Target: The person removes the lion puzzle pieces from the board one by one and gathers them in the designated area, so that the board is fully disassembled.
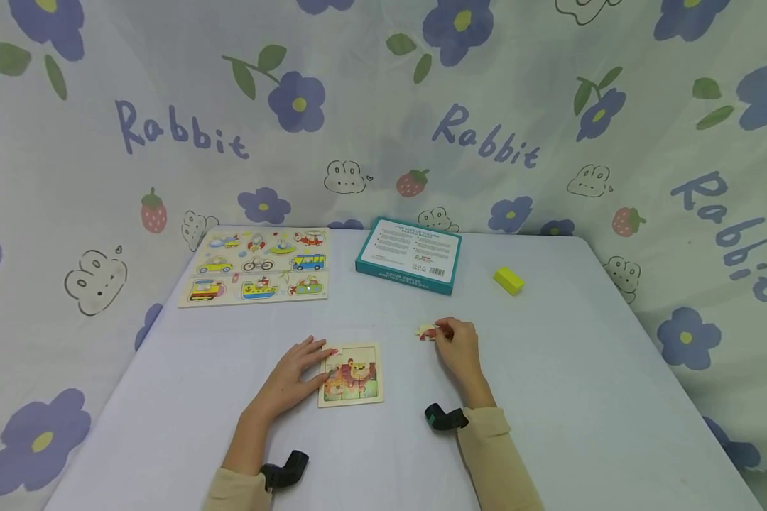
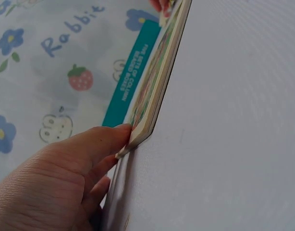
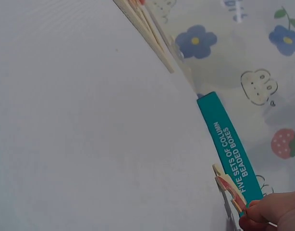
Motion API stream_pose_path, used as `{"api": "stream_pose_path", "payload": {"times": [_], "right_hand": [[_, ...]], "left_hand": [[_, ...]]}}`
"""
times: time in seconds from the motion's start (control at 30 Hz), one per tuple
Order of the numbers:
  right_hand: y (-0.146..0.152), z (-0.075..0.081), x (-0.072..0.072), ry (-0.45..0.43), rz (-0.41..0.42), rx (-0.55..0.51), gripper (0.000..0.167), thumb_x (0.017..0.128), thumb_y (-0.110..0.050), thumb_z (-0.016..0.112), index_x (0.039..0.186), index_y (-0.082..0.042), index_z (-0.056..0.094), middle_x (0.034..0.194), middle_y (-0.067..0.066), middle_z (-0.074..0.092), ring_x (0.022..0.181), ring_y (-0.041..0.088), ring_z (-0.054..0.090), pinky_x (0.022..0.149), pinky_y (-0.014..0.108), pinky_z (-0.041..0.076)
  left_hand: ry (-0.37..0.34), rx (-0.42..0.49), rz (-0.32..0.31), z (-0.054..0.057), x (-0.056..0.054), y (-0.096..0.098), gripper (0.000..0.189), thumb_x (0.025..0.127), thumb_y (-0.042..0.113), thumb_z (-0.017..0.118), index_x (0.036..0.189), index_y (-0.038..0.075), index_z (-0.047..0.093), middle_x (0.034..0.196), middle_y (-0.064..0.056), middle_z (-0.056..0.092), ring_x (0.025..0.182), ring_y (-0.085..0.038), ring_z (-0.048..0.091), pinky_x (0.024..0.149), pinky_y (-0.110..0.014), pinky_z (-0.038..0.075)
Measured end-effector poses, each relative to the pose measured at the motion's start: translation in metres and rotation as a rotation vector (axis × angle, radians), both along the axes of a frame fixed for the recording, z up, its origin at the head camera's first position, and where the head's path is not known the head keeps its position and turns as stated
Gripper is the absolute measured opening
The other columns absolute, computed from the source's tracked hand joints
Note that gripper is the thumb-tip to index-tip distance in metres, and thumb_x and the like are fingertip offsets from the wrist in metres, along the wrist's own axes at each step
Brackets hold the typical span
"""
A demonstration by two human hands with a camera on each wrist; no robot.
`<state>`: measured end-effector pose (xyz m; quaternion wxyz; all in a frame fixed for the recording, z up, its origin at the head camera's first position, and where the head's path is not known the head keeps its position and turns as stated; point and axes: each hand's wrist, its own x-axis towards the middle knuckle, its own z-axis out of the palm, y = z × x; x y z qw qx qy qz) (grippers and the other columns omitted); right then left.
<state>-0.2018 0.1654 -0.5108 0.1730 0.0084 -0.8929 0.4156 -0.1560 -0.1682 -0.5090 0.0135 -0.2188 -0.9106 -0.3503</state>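
Observation:
My right hand (image 1: 459, 351) pinches a small jigsaw piece (image 1: 425, 332), cream with a red patch, between thumb and fingertips, low over the table. In the right wrist view the jigsaw piece (image 3: 230, 192) tilts in front of the teal box's edge. My left hand (image 1: 290, 380) rests against the left side of a square wooden jigsaw puzzle (image 1: 371, 390) with a cartoon bear picture. Its fingers reach the upper left corner and the thumb lies lower on the frame. In the left wrist view the thumb (image 2: 109, 137) touches the frame's edge; part of the other fingers is hidden.
A large wooden puzzle board (image 1: 268, 280) with vehicle pictures lies at the back left. The teal and white box (image 1: 409, 255) lies at the back middle, with a yellow block (image 1: 508, 281) to its right. A rabbit-print cloth (image 1: 371, 92) hangs behind the white table (image 1: 569, 397).

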Motion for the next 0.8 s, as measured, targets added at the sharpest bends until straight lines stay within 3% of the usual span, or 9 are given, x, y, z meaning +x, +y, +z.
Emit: {"api": "stream_pose_path", "payload": {"times": [0.23, 0.4, 0.63, 0.8], "right_hand": [[0.0004, 0.0013, 0.0001, -0.031, -0.019, 0.015, 0.009, 0.080, -0.005, 0.065, 0.088, -0.003, 0.069, 0.075, 0.005, 0.061, 0.075, 0.020, 0.047, 0.063, 0.030, 0.041], [0.0009, -0.0007, -0.0007, 0.016, 0.016, 0.044, 0.012, 0.077, -0.003, 0.068, 0.088, -0.002, 0.070, 0.079, 0.006, 0.065, 0.079, 0.021, 0.052, 0.065, 0.033, 0.045], [0.0011, -0.0058, -0.0014, 0.003, 0.068, 0.163, 0.022, 0.075, -0.018, 0.076, 0.093, -0.007, 0.069, 0.085, 0.003, 0.067, 0.088, 0.023, 0.051, 0.078, 0.044, 0.036], [0.0011, -0.0067, -0.0009, 0.001, 0.093, 0.152, 0.023, 0.076, -0.018, 0.075, 0.096, -0.007, 0.069, 0.088, 0.003, 0.068, 0.091, 0.025, 0.050, 0.080, 0.047, 0.034]], "left_hand": [[-0.013, -0.003, 0.004, -0.0001, -0.0009, 0.0001, 0.046, 0.082, 0.026, 0.069, 0.125, 0.015, 0.058, 0.137, -0.010, 0.044, 0.133, -0.033, 0.026, 0.106, -0.053, 0.020], [0.002, 0.004, 0.007, -0.0006, -0.0008, 0.0005, 0.045, 0.082, 0.025, 0.069, 0.125, 0.015, 0.058, 0.136, -0.010, 0.045, 0.132, -0.033, 0.028, 0.105, -0.053, 0.020], [0.011, 0.009, 0.004, -0.0017, -0.0006, 0.0010, 0.046, 0.082, 0.025, 0.069, 0.125, 0.014, 0.058, 0.137, -0.010, 0.045, 0.132, -0.034, 0.028, 0.104, -0.056, 0.022], [-0.010, -0.001, 0.016, -0.0026, -0.0004, 0.0009, 0.046, 0.082, 0.026, 0.068, 0.126, 0.015, 0.058, 0.138, -0.009, 0.044, 0.133, -0.033, 0.026, 0.105, -0.055, 0.020]]}}
